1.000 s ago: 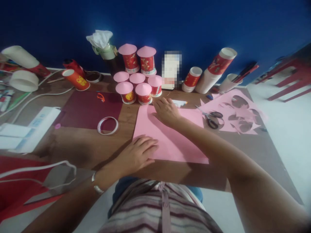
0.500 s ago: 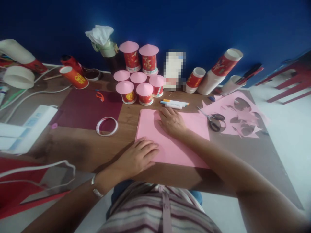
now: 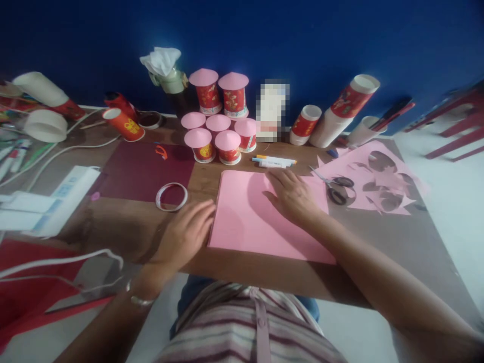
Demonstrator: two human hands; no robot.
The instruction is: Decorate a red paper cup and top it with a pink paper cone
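Pink paper (image 3: 242, 222) lies in front of me on the wooden table, its edges suggesting a stack of sheets. My right hand (image 3: 293, 197) rests on its upper right part, fingers stretched out. Just off the paper's left edge is my left hand (image 3: 185, 234), slightly blurred, with its fingers extended and nothing in them. Whether its fingertips touch the edge I cannot tell. Scissors (image 3: 336, 190) with black handles lie right of the paper. Beyond its top edge are several pens (image 3: 274, 161). A roll of tape (image 3: 171, 196) lies to the left.
Several red paper cups with pink cone tops (image 3: 229, 146) stand at the back. Stacked cups (image 3: 346, 111) lean further right. Cut pink scraps (image 3: 378, 176) lie on the right. A maroon sheet (image 3: 139, 171), a white power strip (image 3: 70, 199) and cables occupy the left.
My left hand has moved left, off the pink paper to beside its edge. My right hand has slid right across the sheet. The view has shifted slightly.
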